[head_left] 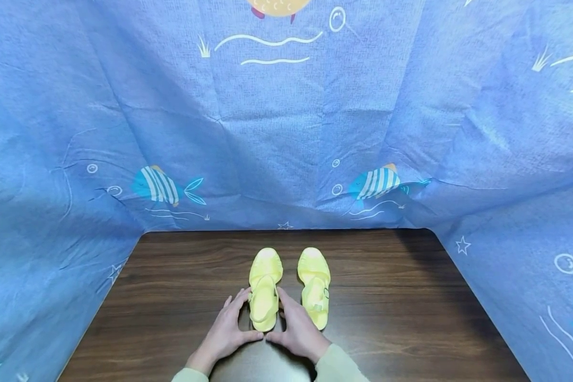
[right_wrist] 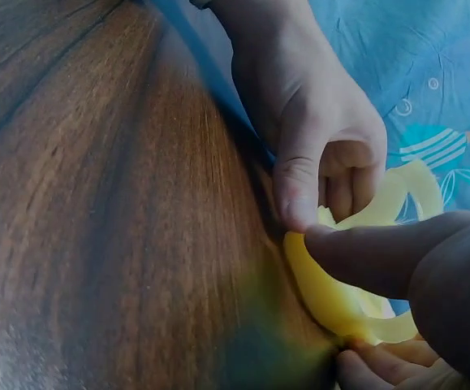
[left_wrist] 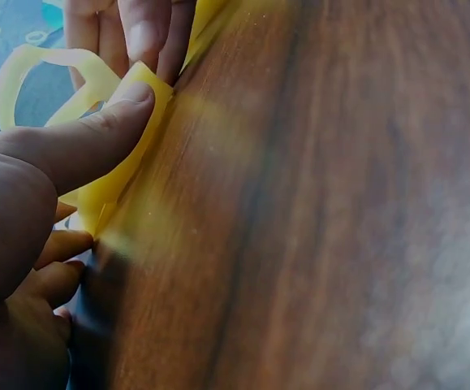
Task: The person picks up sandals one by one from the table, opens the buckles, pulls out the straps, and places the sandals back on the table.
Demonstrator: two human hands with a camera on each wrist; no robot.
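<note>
Two yellow sandals lie side by side on the brown table, toes pointing away from me. Around the heel of the left sandal [head_left: 266, 268], my left hand [head_left: 225, 330] and right hand [head_left: 300, 330] hold it from both sides. Their thumbs meet behind the heel, while the fingers lie along its sides. In the left wrist view, the left thumb [left_wrist: 97, 142] presses the back of the heel [left_wrist: 125, 175]. The right wrist view has the right thumb [right_wrist: 372, 252] on the heel edge. Just right of my right hand, the other sandal [head_left: 313, 268] stands untouched, its buckle strap visible.
The dark wood-grain table [head_left: 186, 276] has rounded far corners. A blue cloth [head_left: 267, 132] printed with fish, bubbles and stars hangs behind the table and along both sides.
</note>
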